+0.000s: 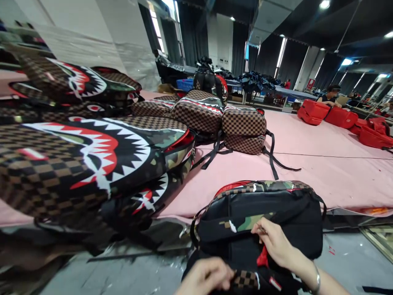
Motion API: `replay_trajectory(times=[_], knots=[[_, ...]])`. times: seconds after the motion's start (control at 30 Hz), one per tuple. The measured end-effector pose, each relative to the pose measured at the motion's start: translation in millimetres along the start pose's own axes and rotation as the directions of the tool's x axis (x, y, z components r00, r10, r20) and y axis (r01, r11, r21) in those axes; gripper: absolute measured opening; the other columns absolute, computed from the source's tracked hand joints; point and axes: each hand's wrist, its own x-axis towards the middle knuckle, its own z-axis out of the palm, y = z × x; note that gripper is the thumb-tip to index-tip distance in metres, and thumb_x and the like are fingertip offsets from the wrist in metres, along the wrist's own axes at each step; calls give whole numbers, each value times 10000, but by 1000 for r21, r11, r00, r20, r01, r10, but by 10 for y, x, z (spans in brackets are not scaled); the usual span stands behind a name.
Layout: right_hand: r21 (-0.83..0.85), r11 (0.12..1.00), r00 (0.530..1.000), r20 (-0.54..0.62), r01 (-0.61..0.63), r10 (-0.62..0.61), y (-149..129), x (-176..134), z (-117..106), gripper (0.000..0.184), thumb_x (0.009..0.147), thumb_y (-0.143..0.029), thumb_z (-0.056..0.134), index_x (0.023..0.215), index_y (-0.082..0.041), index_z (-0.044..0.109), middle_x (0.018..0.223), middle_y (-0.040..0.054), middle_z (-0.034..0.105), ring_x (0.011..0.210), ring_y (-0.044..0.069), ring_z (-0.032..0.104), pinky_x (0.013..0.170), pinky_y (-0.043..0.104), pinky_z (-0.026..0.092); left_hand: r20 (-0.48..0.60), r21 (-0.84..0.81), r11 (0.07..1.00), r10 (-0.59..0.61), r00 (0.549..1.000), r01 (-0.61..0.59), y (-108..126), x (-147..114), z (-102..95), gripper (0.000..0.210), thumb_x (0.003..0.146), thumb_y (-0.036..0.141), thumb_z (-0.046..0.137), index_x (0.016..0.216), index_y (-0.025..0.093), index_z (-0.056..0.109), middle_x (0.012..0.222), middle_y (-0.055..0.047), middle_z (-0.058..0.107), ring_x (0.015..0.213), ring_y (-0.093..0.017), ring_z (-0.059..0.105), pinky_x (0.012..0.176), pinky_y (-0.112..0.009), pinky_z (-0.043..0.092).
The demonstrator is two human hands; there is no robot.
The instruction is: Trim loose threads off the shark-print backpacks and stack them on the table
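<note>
A black backpack (276, 217) with camouflage and brown-check panels lies at the table's near edge, its strap side facing me. My right hand (274, 241) is over its back, thumb and fingers pinched together beside a camouflage-patterned strap (248, 223); what the pinch holds is too small to tell. A red piece (263, 257) shows just under that hand. My left hand (210, 273) is lower down, fingers curled next to a brown-check strap section (245, 279). Whatever those fingers grip is hidden.
Shark-mouth check backpacks (123, 151) are piled at left on the pink-covered table (245, 170). More check backpacks (244, 123) stand behind, straps trailing. Red bags (340, 117) sit at the far right near another person (331, 95). A blue crate (185, 85) is farther back.
</note>
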Motion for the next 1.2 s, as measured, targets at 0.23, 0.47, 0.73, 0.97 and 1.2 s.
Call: replay_trajectory(times=[0.23,0.47,0.73,0.97,1.2], knots=[[-137,991,992,-122,-7,-10,-102,127,-76,102,858,-199,396,787,-213,467,708,-12,539,641,133,523,621,237,416,-728,276,952,298,618,-135,224,501,-460,238,800,407,510,858,198,609,853,-32,668,811,-190,618,780,-309,470],[-183,979,971,-234,-87,43,-215,291,-146,256,819,-297,507,1055,-204,480,936,49,597,836,179,566,766,289,447,-409,751,644,630,660,-149,188,969,-747,184,810,275,515,960,228,611,991,-72,616,934,-208,575,830,-347,458],[-373,915,969,-240,-152,63,-65,1086,32,201,796,-187,505,966,-227,606,988,20,645,892,174,598,790,280,455,-340,855,519,559,757,0,267,1238,-722,148,816,197,463,774,223,602,793,-32,584,746,-187,552,648,-285,447],[-689,694,965,-31,-210,261,118,1512,66,251,833,-312,501,1022,-251,653,973,78,689,939,238,623,775,334,459,-384,804,593,576,722,-44,229,1227,-571,151,815,136,394,767,201,521,766,-67,605,770,-208,579,695,-318,453],[-724,642,927,9,-252,374,133,1666,76,232,808,-266,516,957,-204,682,938,117,696,913,248,635,743,325,461,-467,657,740,550,693,-144,159,1255,-567,129,820,177,391,702,222,418,698,-25,611,663,-166,602,609,-273,475]])
